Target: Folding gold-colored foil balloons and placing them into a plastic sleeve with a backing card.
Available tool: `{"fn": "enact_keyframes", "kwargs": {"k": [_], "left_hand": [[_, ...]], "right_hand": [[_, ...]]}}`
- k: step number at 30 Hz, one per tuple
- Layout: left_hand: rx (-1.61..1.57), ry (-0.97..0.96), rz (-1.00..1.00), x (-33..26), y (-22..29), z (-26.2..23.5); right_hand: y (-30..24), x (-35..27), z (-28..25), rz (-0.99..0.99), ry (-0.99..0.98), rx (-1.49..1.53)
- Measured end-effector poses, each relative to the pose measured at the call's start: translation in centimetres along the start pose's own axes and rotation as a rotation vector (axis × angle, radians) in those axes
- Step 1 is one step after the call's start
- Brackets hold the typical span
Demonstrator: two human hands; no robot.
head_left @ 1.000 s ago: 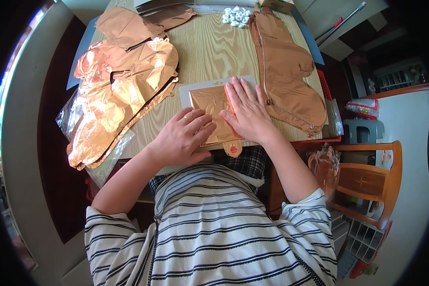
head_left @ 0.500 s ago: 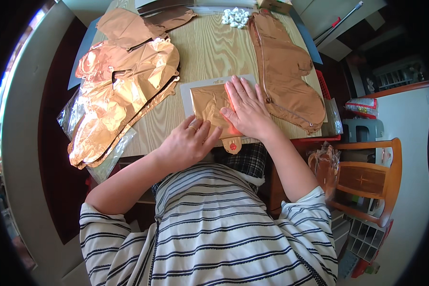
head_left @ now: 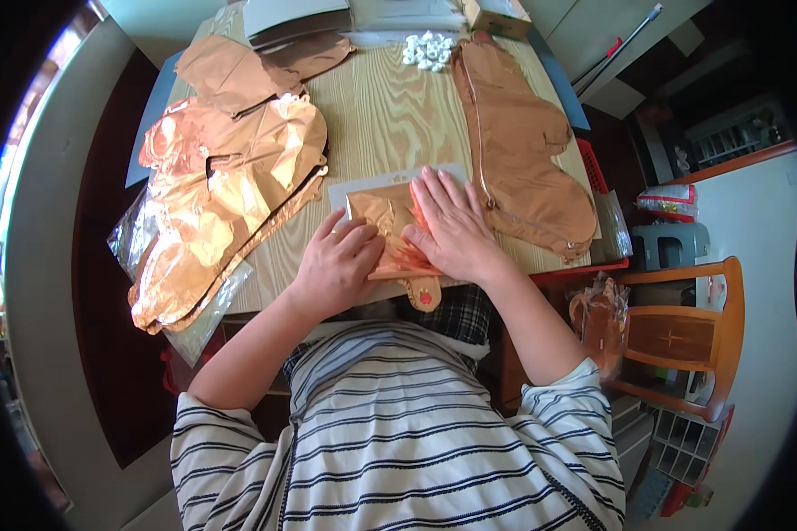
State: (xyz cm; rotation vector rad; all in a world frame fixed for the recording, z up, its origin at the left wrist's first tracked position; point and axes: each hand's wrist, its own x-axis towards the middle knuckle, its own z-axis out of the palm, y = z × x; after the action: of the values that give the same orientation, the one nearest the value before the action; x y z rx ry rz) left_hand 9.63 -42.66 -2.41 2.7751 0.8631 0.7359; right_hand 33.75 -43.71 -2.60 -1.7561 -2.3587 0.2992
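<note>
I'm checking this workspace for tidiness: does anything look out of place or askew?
Yes, mildly: at the left, clear plastic pokes out from under the crumpled copper-coloured foil pile and overhangs the table edge, which looks untidy. The folded foil at front centre is wrinkled, but shows no obvious tear.

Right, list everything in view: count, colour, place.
folded foil: 1, copper, near table edge, under both hands
card: 1, grey, beneath folded foil
shiny foil shapes: count unclear, copper, table's left
matte foil: count unclear, brown, far left
long foil stack: count unclear, brown, table's right
small pieces: uncounted heap, white, table's far side
table: 1, pale wood, centre
clear plastic: count unclear, colourless, left edge
box: 1, brown, far right
stool: 1, grey, right
chair: 1, brown, right
striped top: 1, white and dark, below
left hand: 1, bare, foil's left
right hand: 1, bare, foil's right
</note>
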Motion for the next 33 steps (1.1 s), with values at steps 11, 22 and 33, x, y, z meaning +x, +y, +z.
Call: {"fn": "enact_keyframes", "kwargs": {"k": [11, 22, 33], "left_hand": [[0.048, 0.052, 0.028, -0.4, -0.5, 0.6], [0.005, 0.068, -0.032, -0.4, -0.3, 0.6], [0.002, 0.08, -0.035, -0.4, -0.4, 0.5]], "right_hand": [[12.3, 15.6, -3.1, 0.172, 0.427, 0.375], [16.0, 23.4, -1.9, 0.055, 0.455, -0.06], [13.3, 24.4, -1.6, 0.134, 0.568, -0.062]]}}
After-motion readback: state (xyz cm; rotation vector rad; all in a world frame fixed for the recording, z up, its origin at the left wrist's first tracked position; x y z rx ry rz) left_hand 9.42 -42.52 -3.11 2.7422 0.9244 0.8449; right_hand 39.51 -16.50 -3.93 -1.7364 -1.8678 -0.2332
